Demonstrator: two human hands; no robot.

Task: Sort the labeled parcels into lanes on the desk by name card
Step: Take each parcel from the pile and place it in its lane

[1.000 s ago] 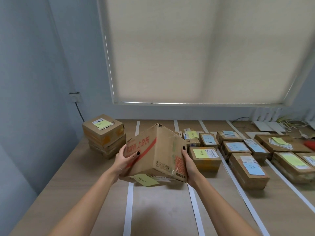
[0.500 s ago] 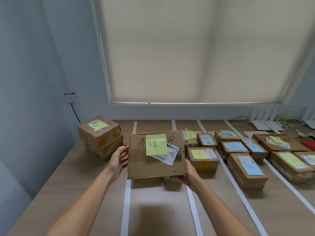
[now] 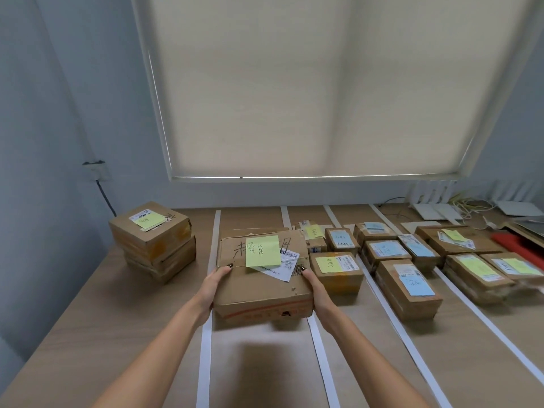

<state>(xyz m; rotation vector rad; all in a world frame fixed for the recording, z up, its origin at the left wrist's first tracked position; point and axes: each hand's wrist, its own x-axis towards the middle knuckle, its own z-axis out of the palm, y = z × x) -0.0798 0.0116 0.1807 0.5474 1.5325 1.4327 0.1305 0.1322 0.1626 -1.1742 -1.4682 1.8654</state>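
1. Gripping the cardboard parcel (image 3: 262,278) from both sides, the left hand (image 3: 213,285) and right hand (image 3: 316,287) clamp its short ends, thumbs on top, and carry its weight.
2. It hangs label up over the lane between two white tape strips (image 3: 206,334), seemingly just above the desk (image 3: 88,319); contact underneath is hidden.
3. A yellow sticky note (image 3: 263,251) lies on its lid, over a shipping label (image 3: 282,263) that looks partly lifted.
4. Risk: brushing the note loose would lose the name.
5. Risk: set down askew, it could straddle the tape or bump the neighbouring box (image 3: 335,273) in the next lane.
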